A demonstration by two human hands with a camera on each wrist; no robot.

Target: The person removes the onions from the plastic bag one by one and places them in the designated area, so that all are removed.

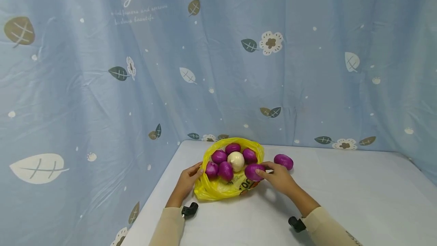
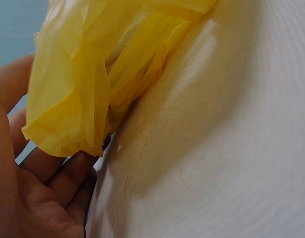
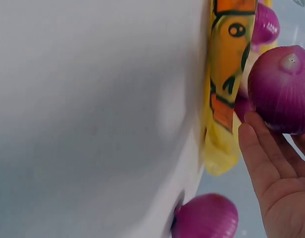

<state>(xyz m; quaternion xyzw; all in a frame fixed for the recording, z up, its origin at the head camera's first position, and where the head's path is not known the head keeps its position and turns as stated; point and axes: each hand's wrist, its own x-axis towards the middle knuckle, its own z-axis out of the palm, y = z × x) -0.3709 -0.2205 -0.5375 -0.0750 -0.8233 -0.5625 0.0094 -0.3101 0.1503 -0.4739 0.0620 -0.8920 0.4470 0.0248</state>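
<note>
The held onion (image 3: 279,94) is glossy purple, finely streaked, pale-tipped.

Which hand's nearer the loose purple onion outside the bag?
Right. The right hand is just beside the loose onion, holding another onion; the left hand is farther, across the yellow bag at its left edge.

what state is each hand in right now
Left hand: holding the yellow bag by its edge.
Right hand: holding a purple onion.
</note>
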